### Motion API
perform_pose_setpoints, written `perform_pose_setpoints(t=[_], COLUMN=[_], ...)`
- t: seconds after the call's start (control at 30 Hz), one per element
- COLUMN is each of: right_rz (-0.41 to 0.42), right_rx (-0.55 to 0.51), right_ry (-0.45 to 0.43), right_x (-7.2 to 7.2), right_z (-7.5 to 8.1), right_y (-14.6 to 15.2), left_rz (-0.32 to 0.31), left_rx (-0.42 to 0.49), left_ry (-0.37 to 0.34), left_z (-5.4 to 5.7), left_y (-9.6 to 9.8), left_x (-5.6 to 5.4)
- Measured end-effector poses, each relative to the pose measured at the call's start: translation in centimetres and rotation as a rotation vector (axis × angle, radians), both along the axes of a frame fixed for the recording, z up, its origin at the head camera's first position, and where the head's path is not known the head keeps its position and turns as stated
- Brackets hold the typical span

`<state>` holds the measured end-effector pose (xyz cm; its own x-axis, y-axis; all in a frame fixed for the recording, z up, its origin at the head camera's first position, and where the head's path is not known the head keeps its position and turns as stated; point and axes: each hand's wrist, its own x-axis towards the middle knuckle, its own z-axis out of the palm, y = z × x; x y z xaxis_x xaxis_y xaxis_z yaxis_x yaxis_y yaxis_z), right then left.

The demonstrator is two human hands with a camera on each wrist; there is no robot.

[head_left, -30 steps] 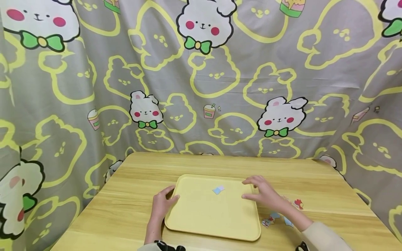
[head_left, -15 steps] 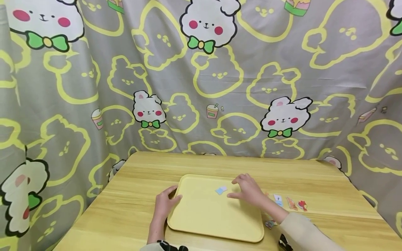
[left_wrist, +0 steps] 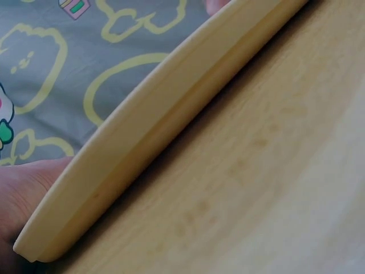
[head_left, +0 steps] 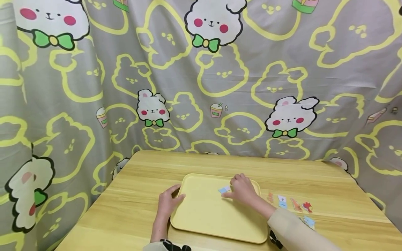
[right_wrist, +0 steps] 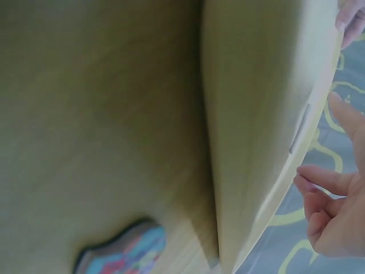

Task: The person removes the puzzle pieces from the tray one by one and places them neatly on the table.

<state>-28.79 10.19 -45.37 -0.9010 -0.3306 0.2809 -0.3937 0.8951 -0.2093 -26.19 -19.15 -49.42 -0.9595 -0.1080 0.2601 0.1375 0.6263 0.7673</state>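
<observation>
A yellow tray (head_left: 207,214) lies on the wooden table in front of me. My left hand (head_left: 169,201) grips its left edge, thumb over the rim; the other fingers are partly hidden by the tray. In the left wrist view the tray's side (left_wrist: 154,114) fills the middle. On the tray, toward the back, rests a small flat light-blue and pink piece (head_left: 223,190). My right hand (head_left: 243,190) is over the tray beside this piece. In the right wrist view, thumb and forefinger stand apart near the thin piece (right_wrist: 300,128), without visibly holding it.
Right of the tray several small cutouts lie on the wooden table (head_left: 150,165): a white-and-blue one (head_left: 282,201), an orange one (head_left: 296,205), a red one (head_left: 307,207) and a blue one (head_left: 309,221). A grey patterned curtain (head_left: 194,80) hangs behind.
My right hand has moved left from the tray's right edge to the blue and pink piece. The left hand keeps its grip on the tray. More cutouts at right are uncovered.
</observation>
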Motion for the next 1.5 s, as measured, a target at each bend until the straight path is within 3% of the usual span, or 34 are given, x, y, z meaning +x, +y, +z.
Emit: perform_pose_setpoints(t=[0.2,0.67,0.97,1.23,1.5], right_rz=[0.009,0.052,0.072,0.127,0.097], right_rx=[0.025,0.058,-0.087,-0.098,-0.231], right_ry=[0.020,0.164,0.053,0.031,-0.081], right_x=[-0.2,-0.5,-0.4,-0.4,-0.2], right_z=[-0.3,-1.2,-1.1,-0.6,0.5], right_y=[-0.3,-0.6,-0.5,-0.4,0.0], left_rz=[0.004,-0.002,-0.002,-0.005,0.001], left_rx=[-0.008,0.002,0.004,0.000,0.009], left_ry=[-0.001,0.008,0.007,0.014,0.004], left_z=[-0.1,-0.1,-0.2,-0.3,-0.2], left_y=[0.1,0.0,0.0,0.0,0.0], left_x=[-0.1,0.0,0.0,0.1,0.0])
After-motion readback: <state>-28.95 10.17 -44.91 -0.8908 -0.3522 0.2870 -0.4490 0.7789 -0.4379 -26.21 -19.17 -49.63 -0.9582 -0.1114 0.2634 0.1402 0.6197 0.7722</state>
